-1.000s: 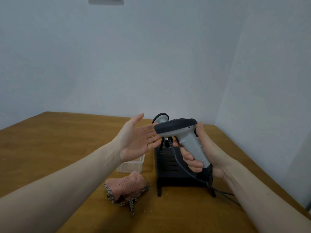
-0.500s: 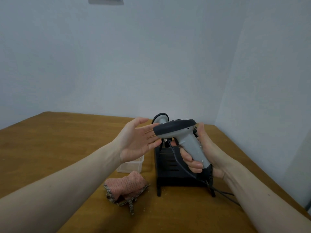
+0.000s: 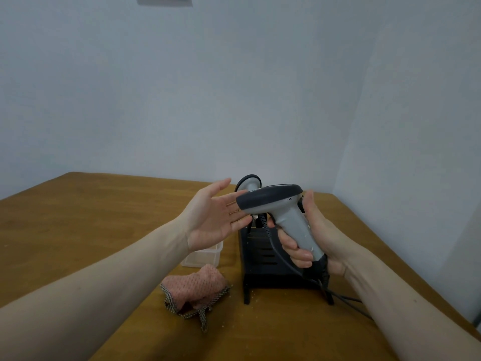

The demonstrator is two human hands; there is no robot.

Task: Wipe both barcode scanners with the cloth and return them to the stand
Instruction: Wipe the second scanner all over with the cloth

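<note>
Right of centre in the frame, the right hand [image 3: 320,235] is gripping the grey handle of a barcode scanner [image 3: 281,207], its fingers [image 3: 294,250] curling round the grip and the thumb lying up the back, so that the dark head is pointing toward the left of the picture. The left hand [image 3: 213,217] is hovering at that head with the palm turned up and the fingers [image 3: 235,213] spread and straight, their tips reaching the front of the head; whether they are actually touching it cannot be told. A cable is trailing from the handle's base down toward the lower right.

The cloth [image 3: 195,289], pink and mesh-like, is lying crumpled on the tabletop [image 3: 91,217] in the lower centre, well apart from both hands, so wiping of this scanner does not appear to be under way yet. Just behind the held scanner, the second scanner [image 3: 248,183] is sitting in the black stand [image 3: 263,259], only the top of its head showing. Judging by this, picking up the cloth, both wipes and both returns are probably still ahead.

The tabletop is brown wood with pale crumbs scattered near the stand's foot. A small clear plastic box [image 3: 205,256] is resting left of the stand, partly hidden by the left wrist. Plain pale walls are meeting in a corner at the right, and a sheet of paper [image 3: 164,0] is hanging at the top edge.
</note>
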